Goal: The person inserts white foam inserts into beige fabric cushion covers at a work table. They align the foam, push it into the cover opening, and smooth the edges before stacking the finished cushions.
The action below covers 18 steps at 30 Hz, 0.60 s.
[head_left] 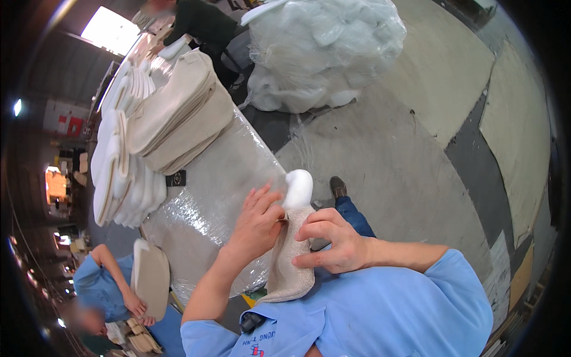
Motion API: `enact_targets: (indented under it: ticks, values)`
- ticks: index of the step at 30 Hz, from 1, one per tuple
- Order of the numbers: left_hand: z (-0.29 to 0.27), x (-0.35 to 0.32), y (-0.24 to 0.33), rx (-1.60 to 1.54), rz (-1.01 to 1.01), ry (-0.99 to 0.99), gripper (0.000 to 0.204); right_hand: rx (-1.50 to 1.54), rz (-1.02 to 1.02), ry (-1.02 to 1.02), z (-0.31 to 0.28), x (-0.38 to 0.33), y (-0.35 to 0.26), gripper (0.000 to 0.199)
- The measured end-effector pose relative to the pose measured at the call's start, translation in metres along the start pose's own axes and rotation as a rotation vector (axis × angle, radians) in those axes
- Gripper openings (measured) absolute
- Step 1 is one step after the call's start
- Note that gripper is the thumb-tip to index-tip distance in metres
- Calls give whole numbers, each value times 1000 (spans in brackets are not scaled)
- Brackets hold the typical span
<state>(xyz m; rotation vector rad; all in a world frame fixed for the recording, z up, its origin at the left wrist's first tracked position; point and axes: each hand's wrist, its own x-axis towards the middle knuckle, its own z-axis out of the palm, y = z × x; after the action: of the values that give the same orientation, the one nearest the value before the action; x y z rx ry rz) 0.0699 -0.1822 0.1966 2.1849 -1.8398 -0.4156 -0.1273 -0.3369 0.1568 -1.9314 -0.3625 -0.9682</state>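
A dim workshop surrounds a long table covered in glossy clear plastic film (pixel 220 172), with a bright window (pixel 111 31) high beyond its far end and a grey floor (pixel 357 149), partly laid with pale sheets (pixel 443 77), to its right. A thick stack of beige fabric pieces (pixel 184 113) and piles of soft white padding (pixel 116 154) occupy the table's far end; a large clear plastic bag filled with white stuffing (pixel 327 47) sits beyond its right edge. Left of the table, a co-worker in blue (pixel 107 285) holds a beige oblong cushion (pixel 151 276). At the table's near right edge is a beige nubby-fabric sleeve (pixel 291 262), a rounded white padding roll (pixel 299 189) emerging from its upper end. The person's left hand (pixel 259 220) reaches across the table's edge, thumb and forefinger pinching the sleeve's rim, other fingers fanned. The right hand (pixel 336 241) bends in from the opposite side, fingers curled, thumb and forefinger apart against the fabric; whether it pinches cannot be told. Printed lettering marks the person's light-blue shirt (pixel 392 303), just beside the table.
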Motion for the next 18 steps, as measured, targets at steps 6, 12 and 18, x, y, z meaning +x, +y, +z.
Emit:
enact_targets:
  ticks: [6, 12, 18]
  values:
    - [-11, -2, 1, -348, -84, -69, 16, 186, 773, -109, -20, -24, 32, 60]
    - [-1, -6, 0, -816, -554, -338, 17, 210, 663, -67, 0, -35, 50, 40]
    - [11, -6, 14, -1590, -1097, -321, 31, 79, 381, 57, 1, -32, 33, 32]
